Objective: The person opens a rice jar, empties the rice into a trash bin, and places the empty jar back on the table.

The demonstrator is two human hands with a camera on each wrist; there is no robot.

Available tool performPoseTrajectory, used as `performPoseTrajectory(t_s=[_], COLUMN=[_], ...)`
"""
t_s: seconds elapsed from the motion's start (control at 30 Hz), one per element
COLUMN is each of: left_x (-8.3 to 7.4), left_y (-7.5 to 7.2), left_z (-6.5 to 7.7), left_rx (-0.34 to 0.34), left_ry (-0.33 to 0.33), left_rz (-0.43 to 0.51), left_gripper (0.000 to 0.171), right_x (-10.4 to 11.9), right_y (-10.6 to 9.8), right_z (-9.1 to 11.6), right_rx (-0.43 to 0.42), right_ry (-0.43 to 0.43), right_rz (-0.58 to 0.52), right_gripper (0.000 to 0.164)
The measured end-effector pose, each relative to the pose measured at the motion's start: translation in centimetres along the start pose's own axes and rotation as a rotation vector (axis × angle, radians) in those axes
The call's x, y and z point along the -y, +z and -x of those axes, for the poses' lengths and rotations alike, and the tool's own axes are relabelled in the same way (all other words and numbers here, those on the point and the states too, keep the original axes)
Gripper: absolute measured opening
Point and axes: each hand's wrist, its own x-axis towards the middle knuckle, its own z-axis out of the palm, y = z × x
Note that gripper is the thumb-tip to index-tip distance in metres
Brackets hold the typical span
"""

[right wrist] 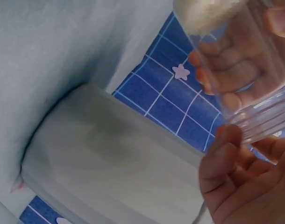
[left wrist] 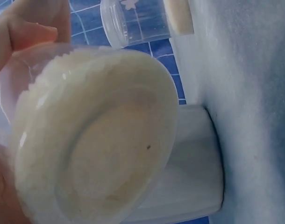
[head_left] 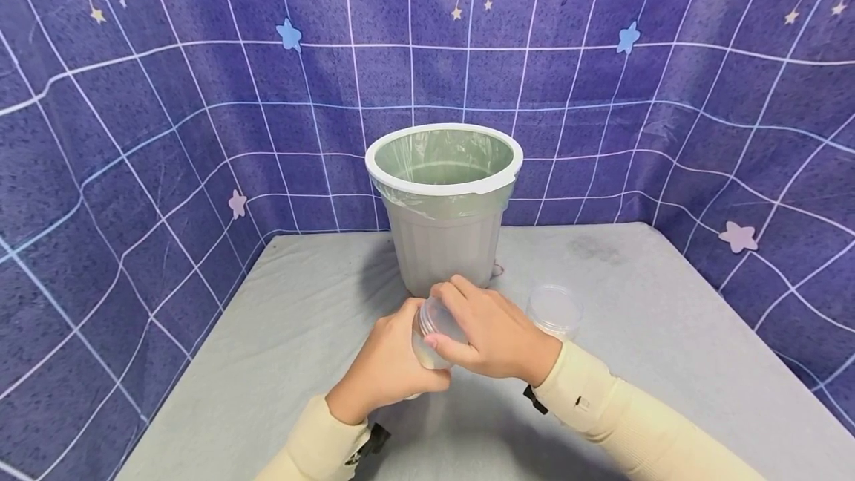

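Left hand point(head_left: 384, 358) curled round a clear jar point(head_left: 431, 356), in front of the bin point(head_left: 446, 247); right hand point(head_left: 494, 332) gripping its ribbed rim point(right wrist: 268, 116). A steady left hold with even right-hand turning should suit best.

Left sleeve point(head_left: 317, 436) long, cream, small black piece point(head_left: 375, 439) at its end. Right sleeve point(head_left: 641, 414) same cream, second black piece point(head_left: 536, 399) there. Left hand point(head_left: 390, 362), right hand point(head_left: 497, 332) bare.

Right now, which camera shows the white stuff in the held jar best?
The left wrist view: the white stuff shows big and close. The right wrist view catches part, at the top. In the head view, left hand and right hand partly hide it.
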Motion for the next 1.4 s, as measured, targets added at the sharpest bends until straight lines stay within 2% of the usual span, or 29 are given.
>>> performPoseTrajectory(t_s=[0.1,0.27,0.43,0.57,0.7,0.97,1.4], left_x=[-0.1,-0.2,-0.4,-0.4,-0.5,-0.5,-0.1], left_y=[0.1,0.4,0.8,1.1,1.2,1.2,1.0], left_z=[0.1,0.0,-0.1,-0.1,0.0,0.0,0.0], left_rx=[-0.017,-0.046,-0.095,-0.149,-0.163,-0.171,-0.12], left_ry=[-0.006,-0.014,0.033,0.069,0.08,0.103,0.097], left_rz=[-0.057,-0.137,-0.254,-0.352,-0.385,-0.4,-0.325], left_gripper=[0.079,0.081,0.082,0.081,0.079,0.085,0.079], right_x=[0.2,0.9,1.5,1.8,1.8,1.7,1.5], right_y=[-0.1,-0.4,-0.3,-0.2,0.0,0.4,0.5], right_z=[0.1,0.2,0.1,0.0,-0.1,0.1,0.3], right_rx=[0.01,0.027,0.063,0.067,0.059,0.04,0.012], right_ry=[0.051,0.179,0.315,0.374,0.377,0.339,0.267], right_rz=[0.008,0.074,0.071,0.035,0.015,0.005,0.03], right_gripper=[0.049,0.061,0.068,0.066,0.058,0.047,0.038])
